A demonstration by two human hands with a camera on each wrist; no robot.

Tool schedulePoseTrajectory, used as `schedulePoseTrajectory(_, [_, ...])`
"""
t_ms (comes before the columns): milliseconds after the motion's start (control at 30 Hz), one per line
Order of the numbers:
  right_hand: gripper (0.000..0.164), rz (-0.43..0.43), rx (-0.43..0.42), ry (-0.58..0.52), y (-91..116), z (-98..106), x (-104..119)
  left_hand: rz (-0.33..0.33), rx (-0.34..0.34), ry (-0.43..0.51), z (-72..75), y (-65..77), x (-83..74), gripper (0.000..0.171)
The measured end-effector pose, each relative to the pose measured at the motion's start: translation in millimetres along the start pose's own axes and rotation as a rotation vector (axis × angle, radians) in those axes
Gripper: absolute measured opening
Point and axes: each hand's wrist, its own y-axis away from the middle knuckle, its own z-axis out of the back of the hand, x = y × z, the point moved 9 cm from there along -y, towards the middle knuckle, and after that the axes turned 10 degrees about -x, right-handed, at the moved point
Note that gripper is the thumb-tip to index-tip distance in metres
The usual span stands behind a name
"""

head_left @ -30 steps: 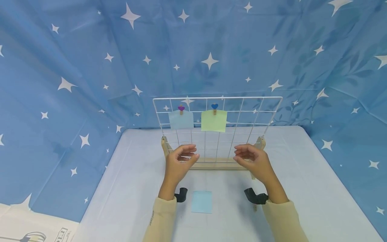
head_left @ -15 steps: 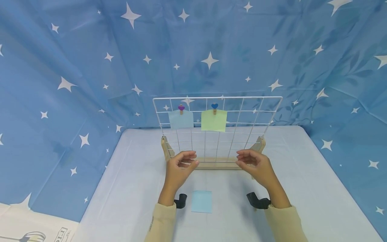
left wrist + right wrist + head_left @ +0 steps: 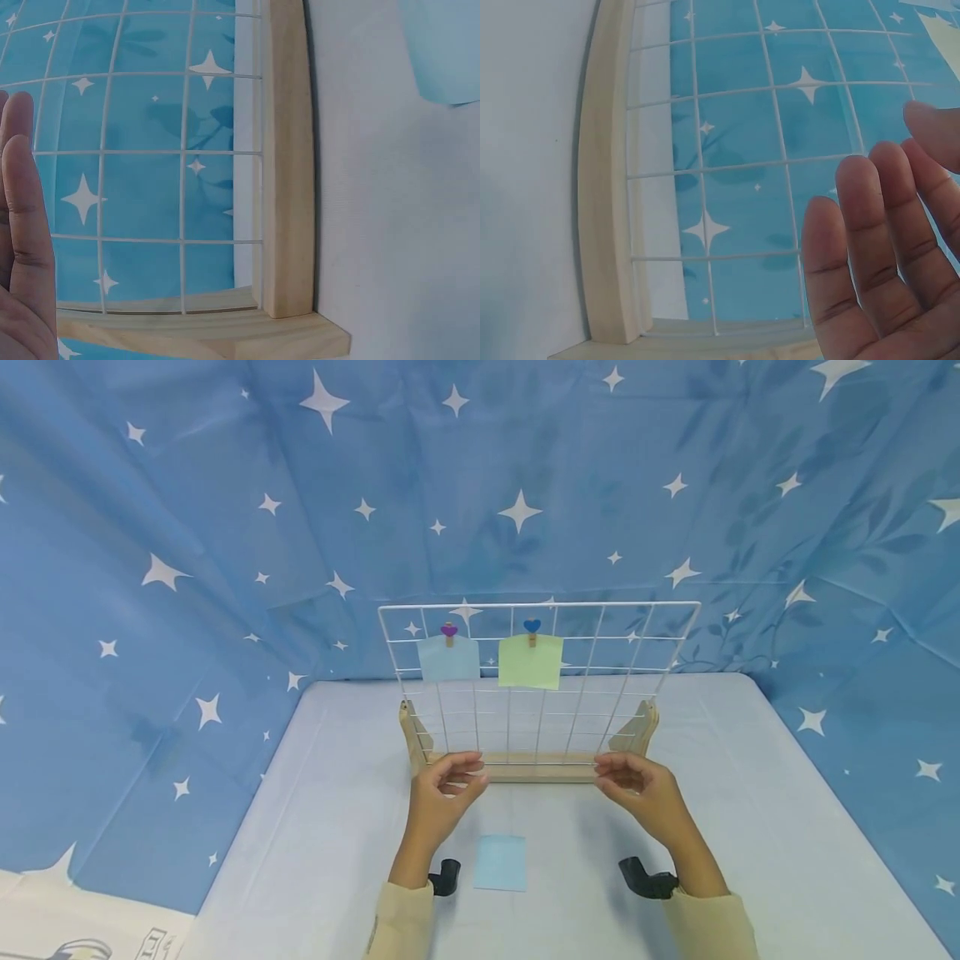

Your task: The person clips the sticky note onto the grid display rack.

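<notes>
My left hand (image 3: 444, 789) hovers before the left part of a white wire grid (image 3: 570, 604), fingers loosely bent and holding nothing. Opposite it, my right hand (image 3: 641, 789) is held the same way, with nothing between thumb and fingers. On the grid hang a light blue paper (image 3: 450, 664) under a clothespin with a purple heart (image 3: 449, 629) and a green paper (image 3: 529, 667) under a clothespin with a blue heart (image 3: 532, 626). Another blue paper (image 3: 500, 862) lies on the table between my forearms. In the right wrist view the fingers (image 3: 861, 202) look relaxed.
A wooden stand (image 3: 536, 773) carries the grid, leaning back on the white table (image 3: 330, 752). Blue star-patterned cloth (image 3: 517, 460) hangs behind and at both sides. Black camera mounts (image 3: 648, 881) sit on the wrists.
Both hands have drawn back towards me and moved slightly apart. A small clothespin end seen beside the right wrist earlier is now hidden. The papers on the grid hang unchanged.
</notes>
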Motion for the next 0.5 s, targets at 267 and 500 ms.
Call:
schedulePoseTrajectory(267, [0.025,-0.011,-0.02,0.029,6.8,4.7,-6.1,0.052,0.007,-0.017,0.8,9.6,13.7,0.029])
schedulePoseTrajectory(500, [0.024,-0.059,-0.005,0.042,15.6,6.6,-18.2,0.102,0.018,-0.011,-2.4,20.0,28.3,0.028])
